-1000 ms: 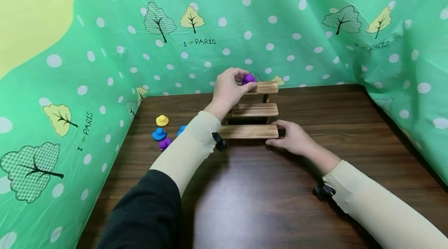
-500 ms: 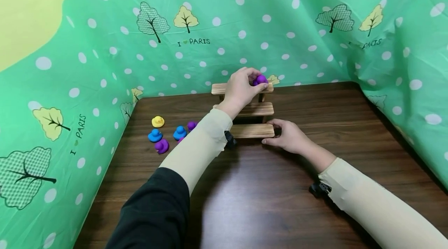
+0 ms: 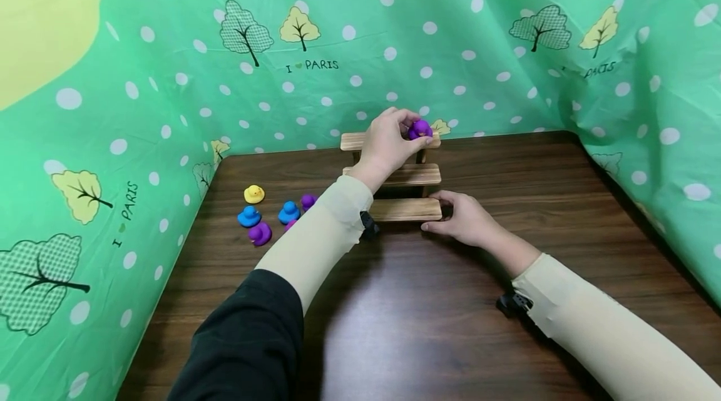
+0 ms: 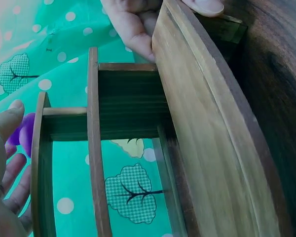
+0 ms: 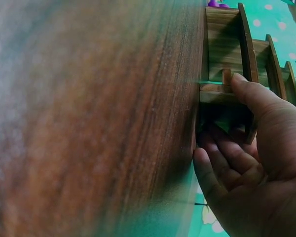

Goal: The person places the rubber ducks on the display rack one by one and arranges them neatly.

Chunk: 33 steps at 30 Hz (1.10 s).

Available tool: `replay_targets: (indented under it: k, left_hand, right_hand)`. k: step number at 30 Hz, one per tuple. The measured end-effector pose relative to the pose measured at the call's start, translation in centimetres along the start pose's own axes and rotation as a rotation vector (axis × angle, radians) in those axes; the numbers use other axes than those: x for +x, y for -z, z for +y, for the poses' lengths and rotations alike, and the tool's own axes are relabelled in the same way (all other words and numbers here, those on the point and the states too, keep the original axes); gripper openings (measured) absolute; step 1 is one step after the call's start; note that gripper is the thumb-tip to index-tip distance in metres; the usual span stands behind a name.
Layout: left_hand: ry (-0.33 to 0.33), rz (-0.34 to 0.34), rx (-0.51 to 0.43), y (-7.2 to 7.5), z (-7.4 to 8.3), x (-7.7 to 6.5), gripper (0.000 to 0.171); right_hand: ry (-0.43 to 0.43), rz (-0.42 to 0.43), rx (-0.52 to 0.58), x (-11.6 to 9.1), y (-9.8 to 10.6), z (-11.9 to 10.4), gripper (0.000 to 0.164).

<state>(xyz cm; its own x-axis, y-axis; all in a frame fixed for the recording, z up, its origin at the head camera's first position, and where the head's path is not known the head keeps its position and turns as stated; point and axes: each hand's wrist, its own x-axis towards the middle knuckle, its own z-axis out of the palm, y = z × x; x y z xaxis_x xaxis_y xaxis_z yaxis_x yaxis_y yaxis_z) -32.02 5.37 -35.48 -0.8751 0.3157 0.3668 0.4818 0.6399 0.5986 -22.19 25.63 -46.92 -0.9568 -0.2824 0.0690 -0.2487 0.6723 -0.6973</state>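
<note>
While the table is bearing a stepped shelf, the right hand is gripping its lowest board, the left hand is pinching a purple duck at the top board, other ducks lying left of that grip.

- wooden stand: three stepped light-brown planks, upright on the counter, lowest plank in front
- purple toy duck: small, rounded, held at the top plank's right end
</note>
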Motion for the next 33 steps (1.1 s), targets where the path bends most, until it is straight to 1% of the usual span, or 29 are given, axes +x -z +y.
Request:
replay_targets:
  k: [4, 8, 13, 17, 19, 21, 25, 30, 33]
  left_hand:
    - [-0.009, 0.006, -0.024, 0.7, -0.7, -0.2, 0.054]
    - [-0.017, 0.045, -0.037, 2.3, -1.6, -0.9, 0.056]
    - [-0.039, 0.104, -0.105, 4.4, -3.2, -1.9, 0.050]
    - [-0.078, 0.140, -0.167, 6.2, -4.7, -3.1, 0.043]
    - [-0.088, 0.165, -0.178, 7.2, -5.7, -4.0, 0.039]
    - [-0.081, 0.181, -0.185, 8.2, -6.8, -5.0, 0.034]
    - [-0.028, 0.195, -0.199, 10.3, -9.2, -6.9, 0.031]
    - [0.032, 0.252, -0.205, 12.8, -13.4, -9.1, 0.030]
    - [0.088, 0.270, -0.221, 14.2, -15.8, -10.4, 0.031]
  right_hand:
    - [0.000, -0.001, 0.001, 0.1, 0.0, 0.1, 0.063]
    - [0.004, 0.001, 0.003, 0.2, -0.1, 0.2, 0.063]
    - [-0.002, 0.001, -0.005, 0.2, 0.0, 0.2, 0.066]
    - [-0.007, 0.005, -0.006, 0.2, 0.0, 0.2, 0.067]
    - [-0.006, 0.007, -0.006, 0.2, -0.1, 0.3, 0.065]
    - [-0.008, 0.009, -0.005, 0.2, -0.1, 0.2, 0.065]
    - [-0.010, 0.011, -0.011, 0.3, -0.2, 0.3, 0.064]
    - [-0.017, 0.004, -0.006, 0.3, -0.1, 0.2, 0.066]
    - [-0.018, -0.001, 0.002, 0.2, -0.1, 0.1, 0.067]
